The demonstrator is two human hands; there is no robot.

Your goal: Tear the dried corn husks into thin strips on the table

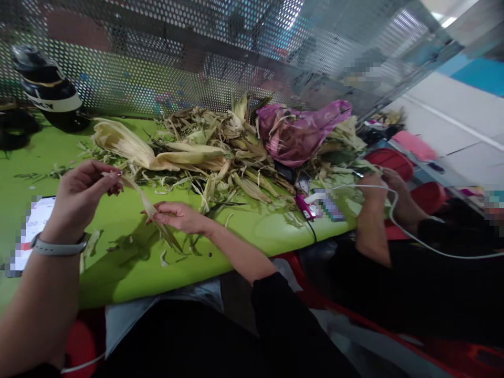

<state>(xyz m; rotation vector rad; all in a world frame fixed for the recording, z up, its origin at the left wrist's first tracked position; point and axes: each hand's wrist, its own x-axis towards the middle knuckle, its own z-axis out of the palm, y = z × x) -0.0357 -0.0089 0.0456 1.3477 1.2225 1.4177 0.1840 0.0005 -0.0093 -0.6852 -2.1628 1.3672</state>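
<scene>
A pale strip of corn husk (142,198) is stretched between my two hands above the green table. My left hand (90,188), with a grey watch band at its wrist, pinches the upper end between thumb and fingers. Lower down, my right hand (177,216) grips the same strip, and its frayed greenish end hangs below the fingers. Behind the hands lies a heap of dry husks (252,152), with larger pale husks (126,144) at its left side. Small husk scraps (163,258) are scattered beneath my hands.
A dark bottle (49,97) stands at the back left. A lit phone (33,231) lies by my left wrist. The pink plastic bag (299,131) rests on the heap. A power bank (306,206) and cable lie near a co-worker's hands (378,184). Perforated metal panel (177,52) stands behind.
</scene>
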